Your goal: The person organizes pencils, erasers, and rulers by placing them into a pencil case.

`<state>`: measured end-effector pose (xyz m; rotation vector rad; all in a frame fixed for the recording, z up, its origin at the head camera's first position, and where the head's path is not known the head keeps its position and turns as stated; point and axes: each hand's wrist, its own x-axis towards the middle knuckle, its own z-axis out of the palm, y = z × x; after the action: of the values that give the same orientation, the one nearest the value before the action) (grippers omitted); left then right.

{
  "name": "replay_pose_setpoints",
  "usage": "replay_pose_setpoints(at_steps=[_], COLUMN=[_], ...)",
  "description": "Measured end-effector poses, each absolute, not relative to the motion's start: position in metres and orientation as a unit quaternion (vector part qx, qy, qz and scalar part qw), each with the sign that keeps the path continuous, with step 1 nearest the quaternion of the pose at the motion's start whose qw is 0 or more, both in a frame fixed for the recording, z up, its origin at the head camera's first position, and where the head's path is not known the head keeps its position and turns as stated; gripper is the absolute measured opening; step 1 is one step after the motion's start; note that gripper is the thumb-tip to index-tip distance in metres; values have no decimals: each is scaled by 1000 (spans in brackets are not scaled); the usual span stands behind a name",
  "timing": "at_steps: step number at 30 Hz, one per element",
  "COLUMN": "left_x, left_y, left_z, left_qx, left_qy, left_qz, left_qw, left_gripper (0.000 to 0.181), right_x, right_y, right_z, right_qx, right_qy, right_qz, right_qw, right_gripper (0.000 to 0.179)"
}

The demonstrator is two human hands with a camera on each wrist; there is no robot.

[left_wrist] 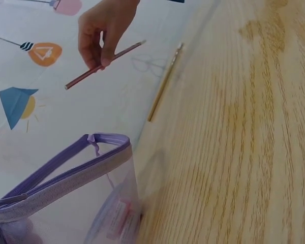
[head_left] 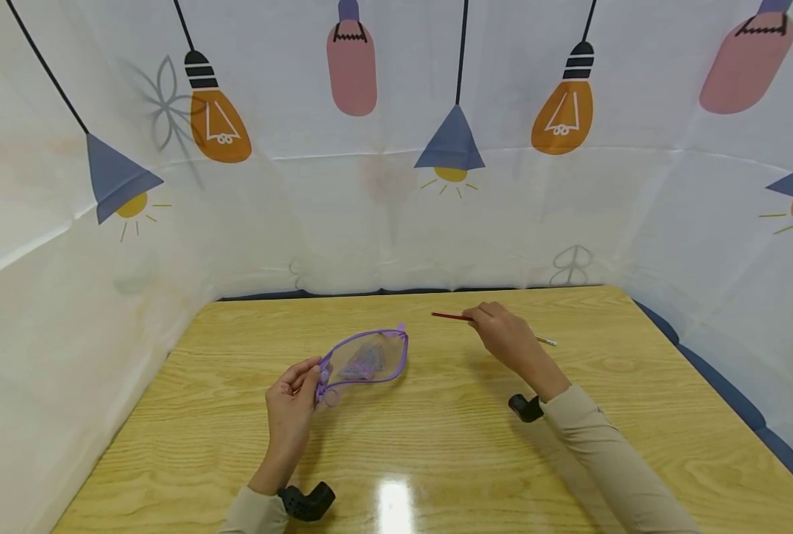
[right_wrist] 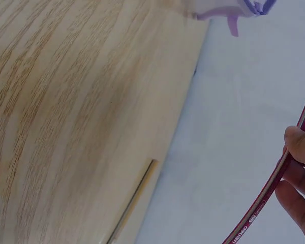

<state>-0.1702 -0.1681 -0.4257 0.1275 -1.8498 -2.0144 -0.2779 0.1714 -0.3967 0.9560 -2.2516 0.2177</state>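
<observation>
My left hand [head_left: 292,400] grips one end of a mesh zipper pouch [head_left: 396,363] with purple trim, held above the table. In the left wrist view the mouth of this pouch [left_wrist: 66,178] gapes, and small items show dimly through its mesh. A dark red pencil [head_left: 451,317] is pinched between the thumb and fingers of my right hand [head_left: 503,334], to the right of the pouch and apart from it. White lettering runs along that pencil [right_wrist: 267,190] in the right wrist view. A yellow pencil [left_wrist: 165,84] lies on the table beyond my right hand, which partly hides it in the head view.
The wooden table [head_left: 423,430] reaches back to a white cloth [head_left: 383,222] printed with lamps and bulbs, which also hangs at both sides. Dark cloth [head_left: 723,386] shows along the table's right edge. A black wrist camera [head_left: 308,502] sits on each wrist.
</observation>
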Motion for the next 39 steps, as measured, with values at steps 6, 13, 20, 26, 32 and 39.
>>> replay_pose_setpoints(at_steps=[6, 13, 20, 26, 32, 39], left_x=[-171, -172, -172, -173, -175, -176], left_y=[-169, -169, -168, -168, -168, -167], left_z=[-425, -427, -427, -426, -426, -425], left_qx=[47, 55, 55, 52, 54, 50], left_qy=[-651, -644, -640, -642, -641, -638], left_qz=[-732, -738, -743, -742, -744, -747], left_qw=[194, 191, 187, 185, 182, 181], left_gripper=[23, 21, 20, 21, 19, 21], right_x=[-275, -271, -269, -267, -264, -260], right_y=[168, 164, 164, 164, 160, 152], right_z=[-393, -389, -387, -386, -383, -380], right_qx=[384, 402, 421, 447, 463, 472], right_qy=[-845, -830, -812, -795, -779, -762], right_qz=[97, 106, 117, 123, 137, 158], right_qw=[359, 373, 388, 392, 400, 414], right_gripper=[18, 20, 22, 11, 43, 40])
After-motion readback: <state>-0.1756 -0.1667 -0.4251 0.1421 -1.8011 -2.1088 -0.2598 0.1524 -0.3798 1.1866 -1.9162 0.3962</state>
